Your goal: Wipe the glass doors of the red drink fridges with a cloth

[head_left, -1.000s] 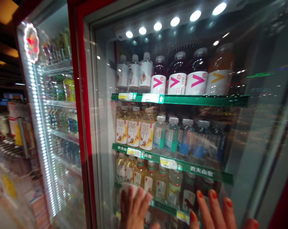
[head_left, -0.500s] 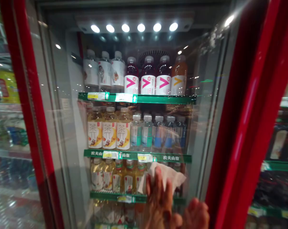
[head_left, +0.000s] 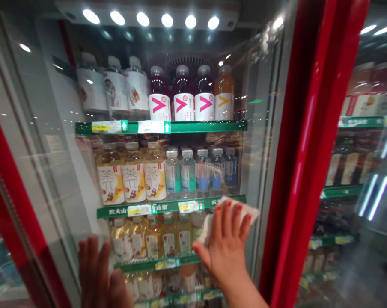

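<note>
My right hand [head_left: 228, 239] lies with its fingers stretched over a white tissue [head_left: 249, 211], holding it flat against the glass door [head_left: 254, 154] of a drinks fridge. The tissue's edges show above the fingertips and beside the thumb. Low on the left, my left hand [head_left: 100, 273] is raised with its fingers extended and nothing visible in it. It looks dark and blurred, and I cannot tell whether it touches the glass. Behind the door are bottles of yellow tea [head_left: 134, 177] and small blue-labelled bottles [head_left: 203, 171].
A red door frame [head_left: 296, 171] runs down the right side, with another red frame [head_left: 13, 205] at the left. Green shelf strips [head_left: 193, 127] hold price tags. Another fridge [head_left: 357, 188] stands to the right. Lights reflect in the glass.
The hands were close together at the lower right. Now my left hand is apart at the lower left, while my right hand covers the tissue. The view has shifted to the right.
</note>
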Demonstrator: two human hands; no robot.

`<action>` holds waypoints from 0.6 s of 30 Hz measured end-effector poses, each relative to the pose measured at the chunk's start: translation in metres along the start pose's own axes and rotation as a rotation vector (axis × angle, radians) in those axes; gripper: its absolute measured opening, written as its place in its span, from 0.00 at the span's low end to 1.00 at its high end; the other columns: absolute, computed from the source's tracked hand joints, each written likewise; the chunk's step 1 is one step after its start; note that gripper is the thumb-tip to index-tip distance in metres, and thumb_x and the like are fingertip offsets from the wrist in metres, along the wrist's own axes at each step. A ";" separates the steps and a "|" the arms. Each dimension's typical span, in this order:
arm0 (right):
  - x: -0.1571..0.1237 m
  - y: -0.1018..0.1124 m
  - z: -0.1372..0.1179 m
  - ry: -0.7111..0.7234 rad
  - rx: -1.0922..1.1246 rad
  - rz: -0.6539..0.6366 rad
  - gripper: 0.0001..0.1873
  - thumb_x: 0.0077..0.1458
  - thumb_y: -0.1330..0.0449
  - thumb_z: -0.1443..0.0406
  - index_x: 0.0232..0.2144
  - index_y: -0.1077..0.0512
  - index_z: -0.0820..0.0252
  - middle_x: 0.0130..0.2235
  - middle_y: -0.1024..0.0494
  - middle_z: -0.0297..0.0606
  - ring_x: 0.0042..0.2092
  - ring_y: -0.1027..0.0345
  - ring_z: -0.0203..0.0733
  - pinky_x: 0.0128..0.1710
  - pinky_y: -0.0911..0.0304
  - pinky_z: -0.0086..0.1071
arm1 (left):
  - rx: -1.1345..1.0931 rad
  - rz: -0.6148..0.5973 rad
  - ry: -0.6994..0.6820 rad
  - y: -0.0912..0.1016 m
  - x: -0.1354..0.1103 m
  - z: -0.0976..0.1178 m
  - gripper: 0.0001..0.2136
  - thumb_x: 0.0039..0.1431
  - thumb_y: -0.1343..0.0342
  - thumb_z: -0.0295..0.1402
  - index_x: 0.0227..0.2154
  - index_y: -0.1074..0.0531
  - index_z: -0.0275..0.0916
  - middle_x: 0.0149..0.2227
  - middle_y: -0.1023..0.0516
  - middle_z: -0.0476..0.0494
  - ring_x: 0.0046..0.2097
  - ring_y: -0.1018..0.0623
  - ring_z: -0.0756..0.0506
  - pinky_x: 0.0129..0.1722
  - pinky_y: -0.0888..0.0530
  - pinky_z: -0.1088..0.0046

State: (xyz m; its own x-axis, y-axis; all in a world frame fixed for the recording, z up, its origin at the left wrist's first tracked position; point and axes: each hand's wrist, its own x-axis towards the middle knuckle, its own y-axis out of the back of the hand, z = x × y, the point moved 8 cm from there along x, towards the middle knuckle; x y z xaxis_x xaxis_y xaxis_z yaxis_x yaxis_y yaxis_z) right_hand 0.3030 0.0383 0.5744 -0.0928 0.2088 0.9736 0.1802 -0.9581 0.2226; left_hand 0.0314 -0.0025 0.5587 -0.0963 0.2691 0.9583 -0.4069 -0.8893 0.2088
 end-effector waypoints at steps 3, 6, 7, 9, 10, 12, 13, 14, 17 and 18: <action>-0.074 -0.006 -0.033 0.332 0.072 0.003 0.51 0.64 0.49 0.30 0.74 0.35 0.55 0.81 0.48 0.38 0.83 0.68 0.62 0.82 0.74 0.60 | 0.145 0.059 -0.078 -0.009 0.008 -0.017 0.42 0.68 0.45 0.32 0.80 0.57 0.55 0.84 0.61 0.49 0.83 0.59 0.29 0.80 0.57 0.29; -0.095 -0.007 -0.002 0.248 0.003 -0.033 0.50 0.70 0.50 0.37 0.78 0.46 0.63 0.82 0.58 0.46 0.83 0.70 0.62 0.81 0.72 0.63 | 0.151 0.047 -0.039 -0.030 0.002 -0.029 0.43 0.67 0.42 0.33 0.80 0.56 0.54 0.84 0.60 0.44 0.83 0.59 0.27 0.79 0.59 0.28; -0.088 -0.008 0.015 0.116 -0.042 -0.062 0.51 0.72 0.50 0.40 0.79 0.55 0.70 0.82 0.63 0.54 0.83 0.74 0.65 0.80 0.69 0.68 | 0.128 0.048 -0.015 -0.033 -0.001 -0.032 0.43 0.67 0.42 0.33 0.80 0.55 0.53 0.83 0.59 0.43 0.83 0.58 0.27 0.79 0.59 0.27; -0.073 -0.012 0.030 -0.122 -0.092 -0.093 0.54 0.73 0.50 0.43 0.79 0.65 0.78 0.80 0.67 0.67 0.82 0.79 0.72 0.75 0.63 0.79 | 0.104 0.041 0.005 -0.036 -0.006 -0.034 0.43 0.67 0.42 0.34 0.80 0.55 0.53 0.83 0.59 0.41 0.83 0.58 0.26 0.78 0.59 0.25; -0.070 -0.015 0.021 -0.161 -0.087 -0.096 0.56 0.71 0.49 0.41 0.79 0.64 0.78 0.80 0.65 0.69 0.81 0.79 0.74 0.73 0.61 0.82 | 0.099 0.038 0.005 -0.036 -0.007 -0.034 0.42 0.67 0.42 0.34 0.80 0.55 0.53 0.83 0.59 0.41 0.83 0.59 0.25 0.78 0.58 0.24; -0.082 -0.026 -0.021 -0.059 -0.034 -0.091 0.57 0.67 0.47 0.35 0.79 0.52 0.70 0.80 0.54 0.62 0.82 0.73 0.76 0.74 0.63 0.82 | 0.095 0.036 0.009 -0.034 -0.007 -0.033 0.42 0.67 0.42 0.35 0.80 0.54 0.53 0.83 0.59 0.41 0.83 0.59 0.25 0.77 0.59 0.24; -0.098 -0.031 -0.048 0.066 -0.003 -0.073 0.53 0.64 0.46 0.33 0.77 0.41 0.61 0.80 0.47 0.53 0.82 0.69 0.73 0.77 0.66 0.77 | 0.093 0.037 0.013 -0.033 -0.006 -0.033 0.42 0.67 0.42 0.36 0.80 0.54 0.53 0.83 0.60 0.41 0.82 0.59 0.25 0.78 0.59 0.24; -0.117 -0.032 -0.070 0.178 0.013 -0.023 0.47 0.63 0.45 0.33 0.73 0.33 0.51 0.79 0.43 0.41 0.82 0.65 0.68 0.80 0.68 0.70 | 0.091 0.038 0.018 -0.032 -0.005 -0.033 0.42 0.67 0.42 0.36 0.79 0.54 0.52 0.83 0.60 0.42 0.82 0.59 0.25 0.78 0.59 0.25; -0.161 -0.026 -0.074 0.248 -0.008 0.079 0.38 0.65 0.40 0.40 0.70 0.29 0.47 0.79 0.42 0.35 0.82 0.62 0.63 0.82 0.68 0.62 | 0.084 0.033 0.021 -0.032 -0.004 -0.032 0.42 0.67 0.41 0.37 0.79 0.53 0.52 0.83 0.59 0.44 0.82 0.57 0.25 0.79 0.57 0.27; -0.162 -0.024 -0.059 0.161 -0.030 0.044 0.41 0.67 0.41 0.44 0.74 0.35 0.54 0.80 0.47 0.43 0.82 0.64 0.64 0.81 0.67 0.65 | 0.079 0.020 0.024 -0.033 -0.004 -0.031 0.42 0.67 0.42 0.38 0.79 0.54 0.52 0.83 0.59 0.44 0.82 0.56 0.24 0.79 0.55 0.27</action>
State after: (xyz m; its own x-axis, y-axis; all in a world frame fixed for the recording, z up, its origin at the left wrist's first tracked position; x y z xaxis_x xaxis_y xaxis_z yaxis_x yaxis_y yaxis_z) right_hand 0.2563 0.0163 0.4084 -0.2418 0.1345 0.9610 0.1589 -0.9715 0.1760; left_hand 0.0171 0.0372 0.5420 -0.1256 0.2586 0.9578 -0.3323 -0.9206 0.2050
